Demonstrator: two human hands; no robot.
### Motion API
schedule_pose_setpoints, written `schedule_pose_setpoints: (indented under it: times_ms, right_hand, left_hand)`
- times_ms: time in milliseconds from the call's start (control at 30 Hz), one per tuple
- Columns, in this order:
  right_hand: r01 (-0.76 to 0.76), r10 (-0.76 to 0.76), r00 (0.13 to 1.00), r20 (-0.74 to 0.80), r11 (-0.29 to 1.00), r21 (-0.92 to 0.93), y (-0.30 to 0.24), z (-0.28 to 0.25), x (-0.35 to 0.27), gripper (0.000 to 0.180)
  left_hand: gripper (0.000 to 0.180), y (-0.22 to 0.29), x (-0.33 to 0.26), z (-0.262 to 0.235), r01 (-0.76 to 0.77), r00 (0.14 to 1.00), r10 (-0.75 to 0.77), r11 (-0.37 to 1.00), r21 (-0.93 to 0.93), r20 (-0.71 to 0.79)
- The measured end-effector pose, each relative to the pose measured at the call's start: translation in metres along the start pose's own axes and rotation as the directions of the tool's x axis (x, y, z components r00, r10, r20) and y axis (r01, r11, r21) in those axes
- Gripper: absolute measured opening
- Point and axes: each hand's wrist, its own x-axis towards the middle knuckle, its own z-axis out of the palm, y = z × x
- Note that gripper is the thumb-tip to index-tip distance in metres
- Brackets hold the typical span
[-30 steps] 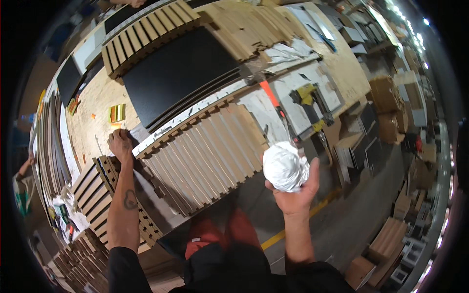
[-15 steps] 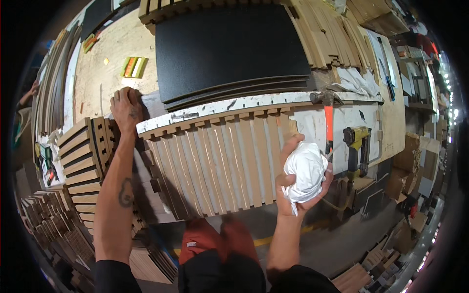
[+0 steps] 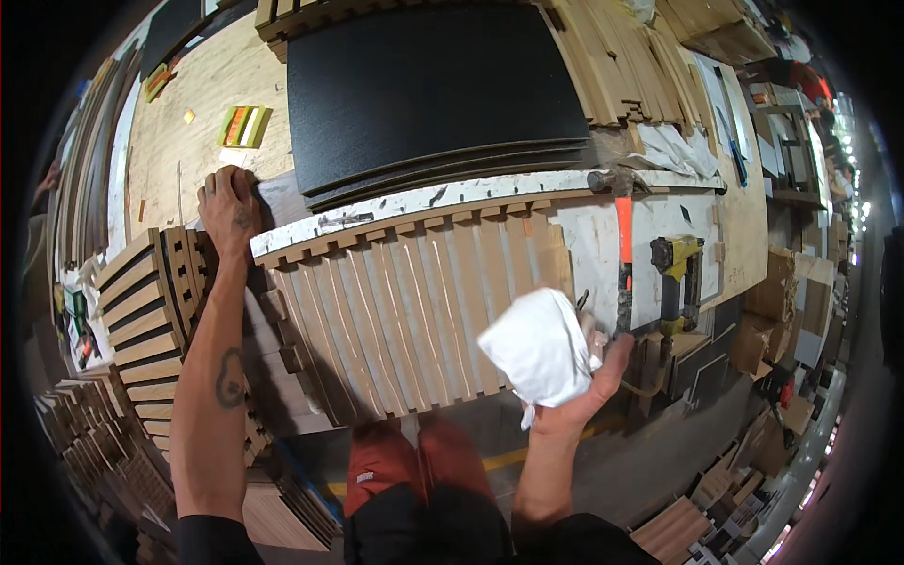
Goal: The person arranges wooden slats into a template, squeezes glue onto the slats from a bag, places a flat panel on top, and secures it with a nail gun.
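At the left of the frame the left hand [image 3: 229, 209] lies flat, fingers spread, on the upper left corner of the slatted wood panel [image 3: 414, 301] that fills the centre. Lower right of centre, the right hand [image 3: 584, 381] clutches a bunched white cloth [image 3: 539, 347] against the panel's right end, with a yellow nail gun [image 3: 676, 273] just beyond.

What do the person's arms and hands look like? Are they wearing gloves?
No gloves: both hands are bare. The left hand has small dark tattoo marks on its back and fingers, and the left forearm carries a dark, rounded tattoo. The right hand and right forearm show no markings. Black sleeves are pushed up near both elbows.
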Motion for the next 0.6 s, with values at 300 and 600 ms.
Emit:
schedule_pose_setpoints:
  times_ms: [300, 600]
  right_hand:
    - [-0.266, 0.206, 0.952, 0.225, 0.923, 0.277, 0.008, 0.005, -0.013, 0.073]
    - [-0.232, 0.274, 0.961, -0.016, 0.842, 0.486, 0.016, -0.019, -0.017, 0.071]
  left_hand:
    - [0.018, 0.001, 0.001, -0.008, -0.004, 1.0, 0.004, 1.0, 0.03, -0.008]
    - [0.022, -0.005, 0.003, -0.006, 0.024, 0.999, -0.024, 1.0, 0.003, 0.028]
